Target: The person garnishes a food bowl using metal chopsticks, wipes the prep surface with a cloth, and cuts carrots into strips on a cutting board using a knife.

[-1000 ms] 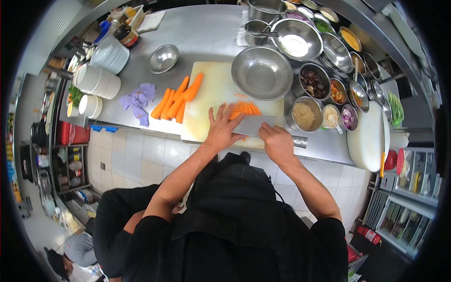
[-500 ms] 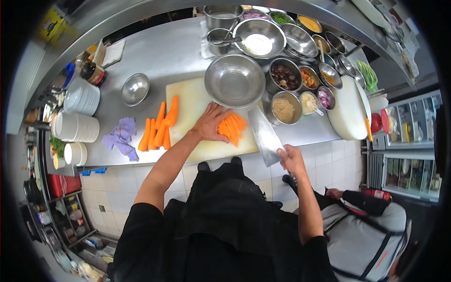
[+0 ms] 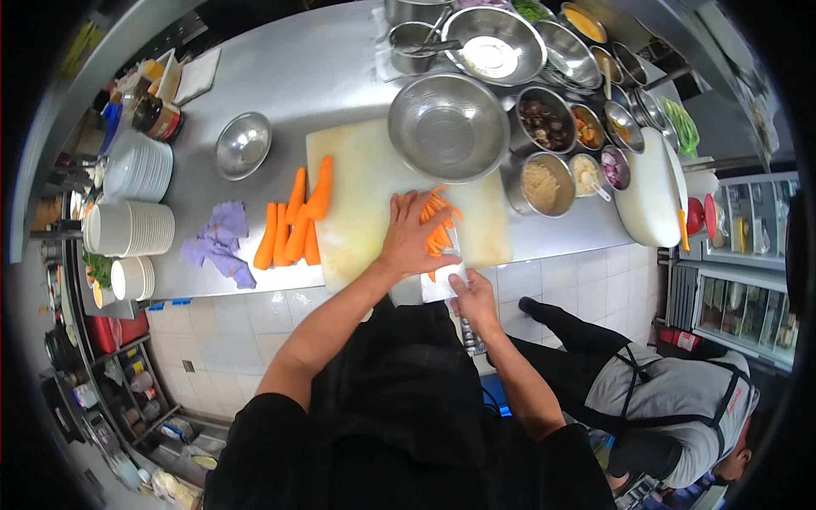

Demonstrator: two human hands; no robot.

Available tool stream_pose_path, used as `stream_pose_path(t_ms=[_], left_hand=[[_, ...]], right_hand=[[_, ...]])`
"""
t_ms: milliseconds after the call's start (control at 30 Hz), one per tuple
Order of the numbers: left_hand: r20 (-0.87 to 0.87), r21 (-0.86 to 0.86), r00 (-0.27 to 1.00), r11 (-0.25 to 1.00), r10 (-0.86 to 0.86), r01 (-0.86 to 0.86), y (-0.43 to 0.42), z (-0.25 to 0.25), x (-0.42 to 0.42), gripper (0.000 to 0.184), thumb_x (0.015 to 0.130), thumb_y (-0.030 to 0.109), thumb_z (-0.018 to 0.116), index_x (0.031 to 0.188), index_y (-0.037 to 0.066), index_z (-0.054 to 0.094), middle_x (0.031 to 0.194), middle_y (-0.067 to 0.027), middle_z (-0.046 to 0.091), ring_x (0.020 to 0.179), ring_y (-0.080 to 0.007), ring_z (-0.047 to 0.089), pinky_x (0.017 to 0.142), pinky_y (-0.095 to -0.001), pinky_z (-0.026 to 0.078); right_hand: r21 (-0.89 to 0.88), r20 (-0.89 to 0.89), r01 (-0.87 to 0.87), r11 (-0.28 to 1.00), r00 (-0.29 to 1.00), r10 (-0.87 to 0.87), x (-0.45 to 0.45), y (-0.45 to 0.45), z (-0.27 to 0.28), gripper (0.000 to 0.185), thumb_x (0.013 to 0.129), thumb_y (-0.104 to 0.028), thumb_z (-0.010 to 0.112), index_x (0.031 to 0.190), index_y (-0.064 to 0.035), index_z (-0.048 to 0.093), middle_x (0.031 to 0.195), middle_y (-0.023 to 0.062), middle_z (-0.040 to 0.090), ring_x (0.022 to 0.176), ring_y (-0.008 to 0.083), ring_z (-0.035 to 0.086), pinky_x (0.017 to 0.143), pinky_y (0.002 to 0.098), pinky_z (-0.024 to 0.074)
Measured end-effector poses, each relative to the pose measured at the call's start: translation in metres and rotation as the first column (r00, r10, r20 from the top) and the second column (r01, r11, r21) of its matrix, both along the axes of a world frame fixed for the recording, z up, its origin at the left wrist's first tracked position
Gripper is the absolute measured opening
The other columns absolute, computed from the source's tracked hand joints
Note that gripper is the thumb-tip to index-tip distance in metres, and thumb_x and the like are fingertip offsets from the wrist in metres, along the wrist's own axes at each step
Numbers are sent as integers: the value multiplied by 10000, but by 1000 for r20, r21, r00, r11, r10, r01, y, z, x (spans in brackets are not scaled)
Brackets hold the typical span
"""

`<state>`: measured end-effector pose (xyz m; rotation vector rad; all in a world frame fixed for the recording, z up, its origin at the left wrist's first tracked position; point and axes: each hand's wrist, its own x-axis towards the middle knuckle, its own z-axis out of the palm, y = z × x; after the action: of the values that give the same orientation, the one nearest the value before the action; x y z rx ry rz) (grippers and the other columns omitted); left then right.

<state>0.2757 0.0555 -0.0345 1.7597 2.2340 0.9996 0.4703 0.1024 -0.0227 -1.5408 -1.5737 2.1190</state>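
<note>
My right hand (image 3: 476,302) is closed on the cleaver (image 3: 441,282), whose broad blade lies flat at the front edge of the white cutting board (image 3: 357,178). Cut orange carrot strips (image 3: 436,223) lie on and beside the blade. My left hand (image 3: 408,238) rests against the strips from the left, its fingers spread. Several whole peeled carrots (image 3: 296,225) lie at the board's left side, partly off it. A large perforated steel bowl (image 3: 449,127) sits on the back right of the board.
Left on the counter are a purple cloth (image 3: 223,242), a small steel bowl (image 3: 244,146) and stacked white bowls (image 3: 132,228). Steel containers of food, one with pale shreds (image 3: 541,185), crowd the right, beside a round white board (image 3: 650,200). A co-worker (image 3: 680,408) is at the lower right.
The cleaver has swung from the right of the strips to under them at the board's front edge. My right hand has moved left. The co-worker has shifted at the right.
</note>
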Motion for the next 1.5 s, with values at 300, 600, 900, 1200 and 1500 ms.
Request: stream_pose_path(t_ms=[300,600,900,1200,1500], left_hand=[[178,253,897,862,404,-438,-25,3,10,467,667,168,754,1099,33,641,1262,-236,461,1179,-423,446,994,-483,414],[99,113,932,927,348,-358,101,60,-38,451,752,335,723,1113,66,686,1231,-230,511,1143,-388,533,995,-424,443],[81,198,943,922,322,-332,153,48,-91,291,860,294,673,1050,77,716,1049,-172,661,1049,-314,622,912,-405,493],[-47,-19,902,903,429,-430,17,-21,-61,157,762,91,743,919,82,733,983,-105,657,916,-309,610,829,-411,497],[97,-85,843,849,529,-522,-43,1,-39,332,774,41,711,1104,36,679,1045,-157,597,1017,-356,569,897,-403,479]], right_hand=[[-21,-162,-98,995,982,93,-35,-41,2,169,984,-203,581,956,-37,580,612,-9,525,436,61,460,375,225,365],[-1,-303,-63,998,951,60,-56,56,102,124,941,-94,574,880,-2,519,630,21,499,459,108,508,402,272,410],[50,-215,14,999,977,-3,45,88,90,142,946,-112,577,957,28,561,641,35,537,460,119,523,412,266,418],[-20,-266,60,998,962,-64,73,86,-20,164,972,-156,577,975,8,580,675,34,583,452,108,509,408,262,418],[-16,-135,-264,964,956,260,20,85,2,143,980,-139,564,998,2,569,657,17,548,442,94,497,389,253,397]])
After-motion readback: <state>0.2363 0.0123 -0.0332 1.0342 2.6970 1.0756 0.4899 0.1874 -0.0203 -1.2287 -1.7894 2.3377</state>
